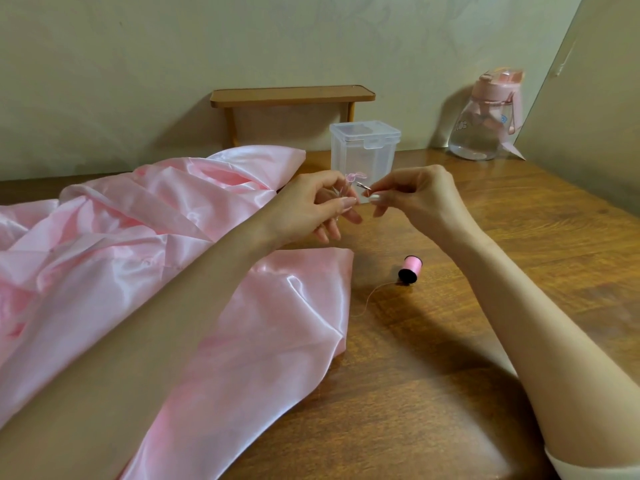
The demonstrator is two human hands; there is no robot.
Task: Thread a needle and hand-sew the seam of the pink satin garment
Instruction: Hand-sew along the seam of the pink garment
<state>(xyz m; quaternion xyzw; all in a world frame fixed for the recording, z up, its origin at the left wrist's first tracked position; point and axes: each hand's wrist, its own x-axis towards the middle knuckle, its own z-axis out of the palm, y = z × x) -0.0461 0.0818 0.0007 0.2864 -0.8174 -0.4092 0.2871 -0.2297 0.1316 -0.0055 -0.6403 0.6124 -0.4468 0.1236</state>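
My left hand (320,206) holds a small clear threader (341,192) with a pink flower-shaped top, fingers curled round it. My right hand (412,194) pinches a thin needle (365,187), its eye end pointing toward the threader. Both hands hover above the table, a few centimetres apart. The pink satin garment (138,258) lies crumpled over the left half of the table, one flap under my left forearm. A pink thread spool (410,268) lies on its side below my right hand, a loose thread end (369,299) trailing left.
A clear plastic box (363,147) with a lid stands just behind the hands. A small wooden shelf (292,98) sits against the wall. A pink-capped water bottle (485,123) stands at the back right. The wooden table (450,375) shows bare at front right.
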